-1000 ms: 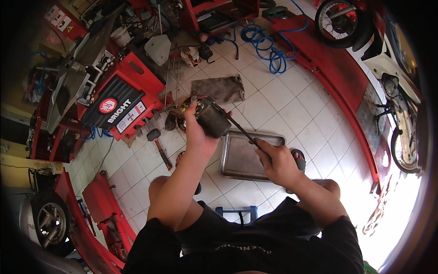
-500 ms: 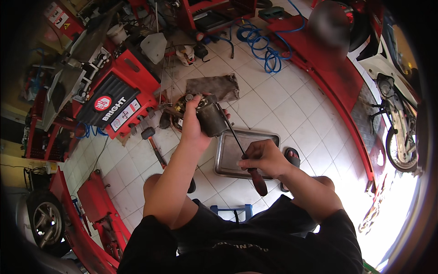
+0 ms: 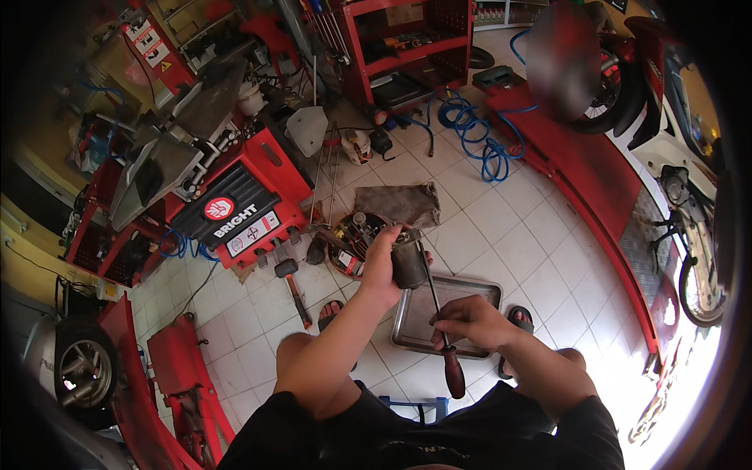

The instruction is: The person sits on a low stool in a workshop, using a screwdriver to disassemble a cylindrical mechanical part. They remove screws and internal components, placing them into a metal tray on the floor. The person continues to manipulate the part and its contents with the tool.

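Note:
Over the floor in the middle, my left hand (image 3: 381,270) is closed around a dark metal cylinder (image 3: 409,268) that looks like a small motor housing. My right hand (image 3: 479,323) pinches the shaft of a screwdriver (image 3: 454,374), just above its dark red handle, which hangs toward me. The shaft runs up along the cylinder's right side, and its tip lies near the upper end; whether it touches a screw there is too small to tell. Below the hands a shallow metal tray (image 3: 413,319) rests on the tiles, partly covered by my right hand.
A round container of parts (image 3: 348,254) and a grey rag (image 3: 395,205) lie beyond my left hand. To the left are a hammer (image 3: 294,290) and a red machine (image 3: 249,204). A coiled blue hose (image 3: 489,157) and a red lift platform (image 3: 580,184) stretch along the right.
The whole view has shifted, so the scene sits lower and further right. Both hands keep hold of the cylinder and the screwdriver, with little change between them.

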Action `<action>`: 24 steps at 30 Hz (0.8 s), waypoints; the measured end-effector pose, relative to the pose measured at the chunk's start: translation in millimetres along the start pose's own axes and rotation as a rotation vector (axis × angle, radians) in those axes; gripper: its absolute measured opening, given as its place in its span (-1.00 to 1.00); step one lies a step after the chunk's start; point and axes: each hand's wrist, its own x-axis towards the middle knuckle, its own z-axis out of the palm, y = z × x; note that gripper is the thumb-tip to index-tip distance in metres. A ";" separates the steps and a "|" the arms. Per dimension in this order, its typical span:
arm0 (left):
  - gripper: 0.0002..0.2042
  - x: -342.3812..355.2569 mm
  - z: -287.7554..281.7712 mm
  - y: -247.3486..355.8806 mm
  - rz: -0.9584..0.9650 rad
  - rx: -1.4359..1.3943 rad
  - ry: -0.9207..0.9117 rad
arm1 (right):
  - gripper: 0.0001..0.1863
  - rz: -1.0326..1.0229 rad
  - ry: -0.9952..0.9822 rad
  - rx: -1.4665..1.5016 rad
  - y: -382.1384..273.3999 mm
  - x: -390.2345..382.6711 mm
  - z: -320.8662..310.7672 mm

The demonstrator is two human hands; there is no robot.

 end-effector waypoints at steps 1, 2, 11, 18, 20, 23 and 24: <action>-0.67 -1.7 2.7 -1.1 -0.024 -0.029 0.011 | -0.70 0.009 0.027 -0.051 0.4 0.5 -0.1; -0.69 -4.3 6.2 -0.5 -0.048 -0.056 0.023 | -0.66 0.010 0.062 -0.082 -8.1 -2.8 3.1; -0.60 5.0 0.5 -12.4 -0.122 -0.031 0.074 | -0.70 0.052 -0.015 -0.125 13.5 5.1 -5.8; -0.58 -1.9 13.0 -14.1 -0.154 -0.001 -0.004 | -0.71 -0.015 -0.066 0.065 6.1 -7.9 -10.3; -0.57 -2.4 13.9 -14.1 -0.157 0.005 0.011 | -0.72 0.015 -0.037 -0.043 -3.3 -9.9 -13.0; -0.56 -3.2 13.8 -12.1 -0.159 0.013 0.035 | -0.71 0.012 0.004 -0.167 -8.7 -9.8 -15.1; -0.56 -4.0 13.9 -11.6 -0.159 0.015 0.043 | -0.70 -0.028 0.020 -0.181 -6.9 -9.5 -14.5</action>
